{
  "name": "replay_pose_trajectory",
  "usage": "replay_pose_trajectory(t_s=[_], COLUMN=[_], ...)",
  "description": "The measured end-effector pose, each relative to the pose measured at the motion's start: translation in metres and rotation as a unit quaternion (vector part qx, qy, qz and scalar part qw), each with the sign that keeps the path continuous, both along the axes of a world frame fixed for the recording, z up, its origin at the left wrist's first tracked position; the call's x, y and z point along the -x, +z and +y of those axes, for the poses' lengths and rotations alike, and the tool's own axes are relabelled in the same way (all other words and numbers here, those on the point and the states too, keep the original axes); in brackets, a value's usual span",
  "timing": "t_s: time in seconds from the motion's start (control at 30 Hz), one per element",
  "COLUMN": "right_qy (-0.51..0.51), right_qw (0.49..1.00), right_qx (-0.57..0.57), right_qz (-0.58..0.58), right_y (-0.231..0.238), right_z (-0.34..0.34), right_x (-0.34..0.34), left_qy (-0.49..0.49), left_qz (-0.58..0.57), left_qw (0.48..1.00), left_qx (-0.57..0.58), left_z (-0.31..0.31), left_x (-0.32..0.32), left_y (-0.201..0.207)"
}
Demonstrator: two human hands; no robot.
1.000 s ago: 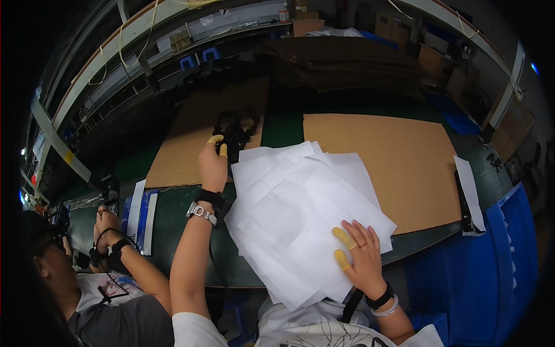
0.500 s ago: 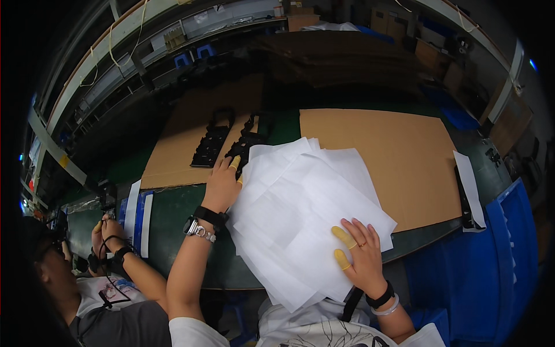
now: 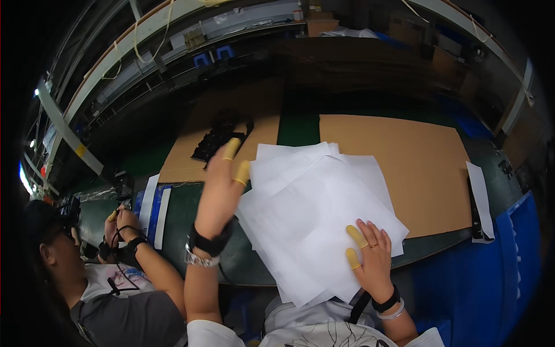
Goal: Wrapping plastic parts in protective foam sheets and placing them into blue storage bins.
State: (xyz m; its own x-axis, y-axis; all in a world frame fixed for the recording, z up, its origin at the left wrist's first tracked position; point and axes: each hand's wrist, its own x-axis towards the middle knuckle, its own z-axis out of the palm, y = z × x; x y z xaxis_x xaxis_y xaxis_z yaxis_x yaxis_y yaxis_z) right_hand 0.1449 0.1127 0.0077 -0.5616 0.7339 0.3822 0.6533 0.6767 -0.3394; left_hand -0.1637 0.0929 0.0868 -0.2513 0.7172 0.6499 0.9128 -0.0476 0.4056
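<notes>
A loose stack of thin white sheets (image 3: 312,214) lies fanned out in front of me at the table's near edge. My right hand (image 3: 373,257) rests flat on its lower right part, fingers spread. Raised left of the stack, my left hand (image 3: 219,182) is slightly blurred. Its thumb and forefinger stand apart, with nothing visible between them; the other fingers are partly hidden. Yellow finger cots cover the thumb and forefinger of both hands. Just beyond my left hand, black slotted plastic parts (image 3: 217,137) lie bunched together on a brown cardboard sheet (image 3: 182,159), partly hidden by that hand.
Another cardboard sheet (image 3: 428,179) lies right of the stack on the green table (image 3: 179,208). A white strip (image 3: 481,194) sits at the right edge, beside a blue bin (image 3: 517,248). At left, a co-worker (image 3: 124,289) handles a dark cable near blue-and-white strips (image 3: 155,211).
My left hand has lifted and come nearer to me. The black parts, earlier apart side by side, now appear bunched together. The right hand stays on the sheets; the view has shifted slightly.
</notes>
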Motion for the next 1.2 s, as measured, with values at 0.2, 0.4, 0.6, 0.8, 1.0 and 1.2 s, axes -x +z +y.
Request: replay_pose_trajectory(t_s=[0.2, 0.4, 0.6, 0.8, 1.0, 1.2], right_qy=[0.002, -0.265, -0.543, -0.41, -0.283, 0.068], right_qw=[1.0, 0.952, 0.822, 0.884, 0.952, 0.935], right_qx=[0.025, -0.133, 0.015, 0.15, 0.102, 0.205], right_qz=[0.011, 0.078, -0.171, -0.168, 0.048, 0.283], right_y=[0.007, 0.038, 0.027, 0.033, 0.075, 0.153], right_z=[0.006, 0.054, 0.141, 0.132, 0.104, 0.022], right_x=[-0.009, -0.102, -0.265, -0.277, -0.198, -0.122], left_qy=[-0.288, -0.244, -0.211, -0.193, -0.188, -0.202], left_qz=[0.112, 0.12, 0.136, 0.144, 0.13, 0.103], left_qw=[0.91, 0.91, 0.941, 0.937, 0.941, 0.939], left_qx=[0.275, 0.313, 0.228, 0.254, 0.25, 0.26], left_z=[-0.064, -0.093, -0.087, -0.085, -0.083, -0.084], left_x=[-0.149, -0.165, -0.176, -0.174, -0.17, -0.176], left_y=[-0.04, -0.076, -0.102, -0.102, -0.096, -0.088])
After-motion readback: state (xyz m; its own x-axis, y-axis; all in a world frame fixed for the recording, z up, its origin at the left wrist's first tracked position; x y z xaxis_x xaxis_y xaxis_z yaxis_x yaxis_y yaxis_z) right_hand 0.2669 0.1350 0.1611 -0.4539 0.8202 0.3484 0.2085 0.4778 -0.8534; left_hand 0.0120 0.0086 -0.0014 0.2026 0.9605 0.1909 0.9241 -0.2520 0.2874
